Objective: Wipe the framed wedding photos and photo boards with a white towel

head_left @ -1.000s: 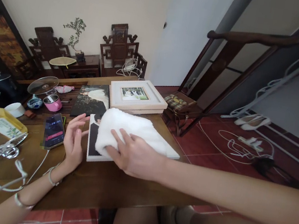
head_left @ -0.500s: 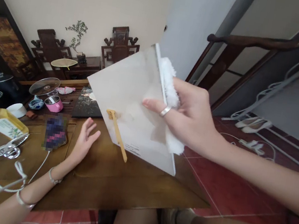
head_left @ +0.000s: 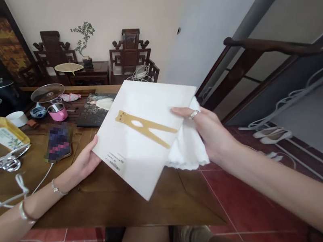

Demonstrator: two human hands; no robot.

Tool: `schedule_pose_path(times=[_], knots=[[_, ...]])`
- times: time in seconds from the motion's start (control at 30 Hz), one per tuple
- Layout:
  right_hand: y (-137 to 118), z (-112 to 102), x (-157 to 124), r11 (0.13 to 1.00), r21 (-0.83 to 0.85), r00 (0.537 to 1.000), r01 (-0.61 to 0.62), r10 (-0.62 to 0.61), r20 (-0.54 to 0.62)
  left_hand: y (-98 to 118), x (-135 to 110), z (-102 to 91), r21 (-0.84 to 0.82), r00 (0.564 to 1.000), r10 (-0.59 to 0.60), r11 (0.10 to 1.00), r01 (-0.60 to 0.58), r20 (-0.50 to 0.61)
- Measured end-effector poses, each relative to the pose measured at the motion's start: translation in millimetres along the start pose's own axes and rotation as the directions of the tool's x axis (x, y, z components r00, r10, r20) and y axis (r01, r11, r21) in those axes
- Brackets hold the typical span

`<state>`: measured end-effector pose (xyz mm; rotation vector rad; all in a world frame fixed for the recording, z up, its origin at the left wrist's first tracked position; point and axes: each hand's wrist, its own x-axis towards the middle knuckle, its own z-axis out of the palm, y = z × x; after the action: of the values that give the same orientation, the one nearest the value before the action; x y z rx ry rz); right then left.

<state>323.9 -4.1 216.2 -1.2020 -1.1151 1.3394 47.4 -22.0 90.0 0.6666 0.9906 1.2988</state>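
I hold a white photo frame (head_left: 132,149) up above the wooden table (head_left: 101,193), its plain back toward me. A tan wooden stand leg (head_left: 144,126) lies across that back. My right hand (head_left: 206,130) grips the frame's right edge together with a fluffy white cloth (head_left: 186,149) that hangs behind it. My left hand (head_left: 84,162) holds the frame's lower left edge, fingers hidden behind it. A dark photo print (head_left: 95,110) lies flat on the table beyond.
A phone (head_left: 58,143) with a white cable, a clip (head_left: 4,161), a yellow tray (head_left: 6,135), a pink cup (head_left: 57,112), bowls and a glass lid (head_left: 46,92) crowd the table's left. Carved chairs (head_left: 129,54) stand behind. Cables and shoes (head_left: 270,132) lie on the red tiled floor.
My right hand lifted the frame with the cloth off the table and turned its back to me. My left hand, open before, came up and took the lower left edge.
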Motion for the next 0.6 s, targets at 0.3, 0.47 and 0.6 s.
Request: schedule_pose_path(times=[0.3, 0.47, 0.6], knots=[[10, -68, 26, 0.931, -0.358, 0.905, -0.075, 0.214, 0.369, -6, 4, 18.1, 0.001, 0.989, -0.098, 0.995, 0.099, -0.114], [36, -64, 17, 0.905, -0.261, 0.827, -0.336, 0.416, 0.379, -15, 4, 29.4, 0.0, 0.972, -0.176, 0.984, 0.178, -0.158], [46, -58, 19, 0.918, -0.151, 0.882, -0.368, 0.396, 0.257, -23, 5, 34.1, 0.082, 0.978, -0.121, 0.987, 0.136, -0.168]])
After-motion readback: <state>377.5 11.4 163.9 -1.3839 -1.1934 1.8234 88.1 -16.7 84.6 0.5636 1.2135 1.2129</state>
